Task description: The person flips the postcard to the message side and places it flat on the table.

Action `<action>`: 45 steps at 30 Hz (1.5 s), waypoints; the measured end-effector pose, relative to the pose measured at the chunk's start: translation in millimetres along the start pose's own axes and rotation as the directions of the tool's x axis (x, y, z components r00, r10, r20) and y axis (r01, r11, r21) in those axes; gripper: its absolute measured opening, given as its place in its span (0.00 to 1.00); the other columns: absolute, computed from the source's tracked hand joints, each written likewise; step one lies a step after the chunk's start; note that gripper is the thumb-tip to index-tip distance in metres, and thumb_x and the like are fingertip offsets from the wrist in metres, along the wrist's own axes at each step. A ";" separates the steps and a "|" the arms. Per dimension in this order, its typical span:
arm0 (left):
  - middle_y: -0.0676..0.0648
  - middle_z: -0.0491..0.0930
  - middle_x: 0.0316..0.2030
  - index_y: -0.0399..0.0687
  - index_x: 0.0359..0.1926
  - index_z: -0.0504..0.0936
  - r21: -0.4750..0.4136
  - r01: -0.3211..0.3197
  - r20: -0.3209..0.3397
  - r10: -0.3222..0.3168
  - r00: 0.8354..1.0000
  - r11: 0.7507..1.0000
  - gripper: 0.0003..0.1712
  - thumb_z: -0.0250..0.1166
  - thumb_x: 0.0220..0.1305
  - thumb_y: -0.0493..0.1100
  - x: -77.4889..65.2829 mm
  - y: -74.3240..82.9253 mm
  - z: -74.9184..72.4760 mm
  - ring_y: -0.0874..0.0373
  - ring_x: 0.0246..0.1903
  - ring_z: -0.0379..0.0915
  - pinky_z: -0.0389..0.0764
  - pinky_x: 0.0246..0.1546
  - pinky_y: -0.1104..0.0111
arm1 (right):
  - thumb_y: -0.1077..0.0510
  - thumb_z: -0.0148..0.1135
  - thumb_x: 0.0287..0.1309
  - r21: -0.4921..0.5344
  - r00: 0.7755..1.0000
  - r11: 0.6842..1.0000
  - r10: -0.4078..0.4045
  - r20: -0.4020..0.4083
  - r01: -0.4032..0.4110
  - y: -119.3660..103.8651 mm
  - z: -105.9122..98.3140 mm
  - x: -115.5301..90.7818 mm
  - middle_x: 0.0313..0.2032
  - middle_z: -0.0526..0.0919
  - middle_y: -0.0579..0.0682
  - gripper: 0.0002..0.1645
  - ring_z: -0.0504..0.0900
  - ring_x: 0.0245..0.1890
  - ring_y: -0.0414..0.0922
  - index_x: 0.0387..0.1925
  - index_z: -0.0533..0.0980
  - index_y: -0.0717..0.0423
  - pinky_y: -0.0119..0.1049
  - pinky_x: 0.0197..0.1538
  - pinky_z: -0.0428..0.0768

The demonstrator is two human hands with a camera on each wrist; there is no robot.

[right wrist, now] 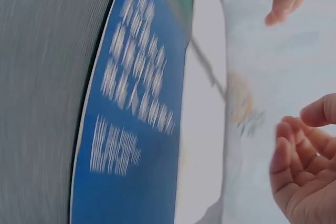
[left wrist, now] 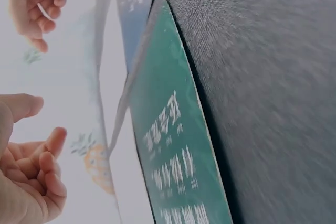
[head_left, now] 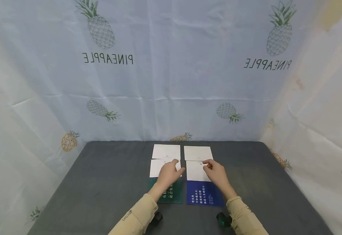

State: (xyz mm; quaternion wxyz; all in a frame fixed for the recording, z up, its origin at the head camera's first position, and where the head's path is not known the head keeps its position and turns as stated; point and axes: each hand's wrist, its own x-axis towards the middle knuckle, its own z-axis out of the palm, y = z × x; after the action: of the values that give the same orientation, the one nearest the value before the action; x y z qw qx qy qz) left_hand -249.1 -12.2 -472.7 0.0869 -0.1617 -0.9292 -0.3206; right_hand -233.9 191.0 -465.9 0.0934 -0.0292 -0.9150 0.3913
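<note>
My left hand (head_left: 168,173) hovers over the left column of cards, fingers loosely bent and holding nothing. Below it lies a green card (left wrist: 168,108) with white writing, partly hidden by my forearm in the head view. My right hand (head_left: 216,173) is above the right column, its thumb and fingers apart and nothing visible between them. A blue card (head_left: 201,192) with white writing lies nearest on that side. Behind the green card are a near white card (head_left: 156,167) and a far white card (head_left: 166,151). Behind the blue one, likewise, are a near white card (head_left: 195,171) and a far white card (head_left: 198,152).
The cards lie flat on a dark grey table (head_left: 115,182), a narrow gap between the two columns. Bare tabletop extends to both sides. A pale curtain (head_left: 171,81) printed with pineapples surrounds the back and sides. Dark wrist devices sit under both sleeves.
</note>
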 end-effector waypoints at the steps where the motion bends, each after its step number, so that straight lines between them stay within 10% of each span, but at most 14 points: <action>1: 0.51 0.78 0.16 0.36 0.50 0.78 0.000 -0.005 -0.006 0.005 1.000 1.000 0.25 0.63 0.58 0.50 -4.1 -2.2 -4.3 0.64 0.15 0.68 0.71 0.21 0.71 | 0.61 0.55 0.53 0.025 1.000 1.000 -0.002 0.009 0.002 -5.1 2.3 -3.8 0.25 0.79 0.48 0.15 0.71 0.22 0.38 0.42 0.80 0.58 0.30 0.26 0.66; 19: 0.47 0.80 0.31 0.38 0.55 0.75 0.058 0.179 -0.063 -0.176 0.982 0.982 0.35 0.71 0.48 0.51 -74.7 -49.5 -29.4 0.56 0.31 0.72 0.72 0.28 0.64 | 0.54 0.66 0.49 0.147 0.955 0.989 -0.073 0.288 0.031 -34.3 53.5 -59.2 0.49 0.77 0.65 0.35 0.78 0.39 0.48 0.57 0.68 0.66 0.39 0.35 0.77; 32: 0.37 0.77 0.38 0.28 0.55 0.71 -0.073 0.320 0.013 -0.320 0.947 0.945 0.37 0.72 0.45 0.43 -77.3 -70.5 -36.4 0.49 0.36 0.74 0.76 0.35 0.56 | 0.60 0.67 0.46 0.251 0.936 0.958 0.046 0.348 -0.141 -32.1 72.4 -60.9 0.59 0.66 0.72 0.45 0.71 0.56 0.65 0.63 0.58 0.70 0.56 0.54 0.73; 45: 0.38 0.79 0.37 0.27 0.54 0.72 -0.351 0.435 0.089 -0.433 0.897 0.829 0.27 0.64 0.50 0.30 -75.9 -80.7 -49.9 0.53 0.35 0.74 0.77 0.32 0.64 | 0.67 0.61 0.50 0.434 0.939 0.855 0.157 0.307 -0.285 -32.3 75.8 -54.3 0.54 0.70 0.69 0.37 0.74 0.53 0.59 0.61 0.59 0.74 0.46 0.53 0.76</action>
State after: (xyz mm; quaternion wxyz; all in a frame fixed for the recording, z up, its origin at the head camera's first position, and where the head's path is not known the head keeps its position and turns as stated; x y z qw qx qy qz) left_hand -204.1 -121.8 -499.7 -0.0220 0.0394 -0.8667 -0.4969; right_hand -194.7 108.0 -501.9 -0.0693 -0.0595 -0.7866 0.6107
